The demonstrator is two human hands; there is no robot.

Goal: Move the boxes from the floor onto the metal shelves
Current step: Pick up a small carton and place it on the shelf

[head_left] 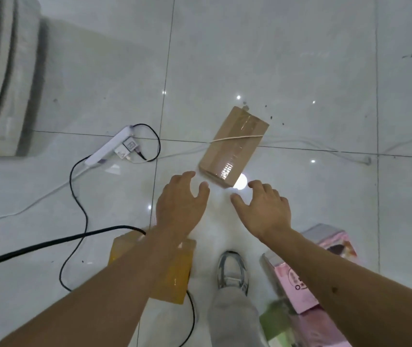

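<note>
A brown cardboard box [233, 146], sealed with clear tape, lies on the white tiled floor ahead of me, with a thin white cord across its top. My left hand [180, 204] hovers just short of the box's near left corner, fingers spread and holding nothing. My right hand [262, 207] hovers to the near right of the box, also spread and holding nothing. A yellow-brown box [174, 274] lies on the floor under my left forearm. Pink boxes [297, 279] lie under my right forearm. No metal shelves are in view.
A white power strip [111, 146] with plugs and black cables [74, 194] lies to the left. A white slatted appliance [2, 73] stands at the far left. My shoe [232, 271] is between the yellow and pink boxes. A green box [275, 324] sits near the pink ones.
</note>
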